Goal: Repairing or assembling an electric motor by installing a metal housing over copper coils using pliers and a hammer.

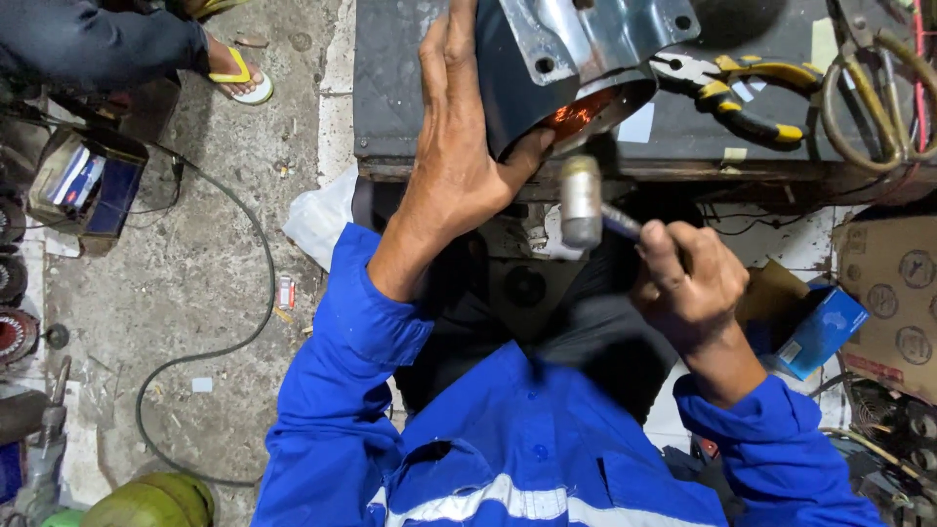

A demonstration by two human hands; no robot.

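Dark worktop [410, 117] runs across the top, w/ the motor housing [561, 83] sitting at its front edge, metal bracket on top, copper windings showing inside. My left hand [459, 146] lies along the housing's left side, fingers [454, 44] clamped round it, thumb under the rim. My right hand [688, 278] is below the worktop edge, clenched on the hammer [583, 200], whose head hangs just under the housing, not touching. Yellow-handled pliers [742, 93] lie on the worktop to the right of the housing.
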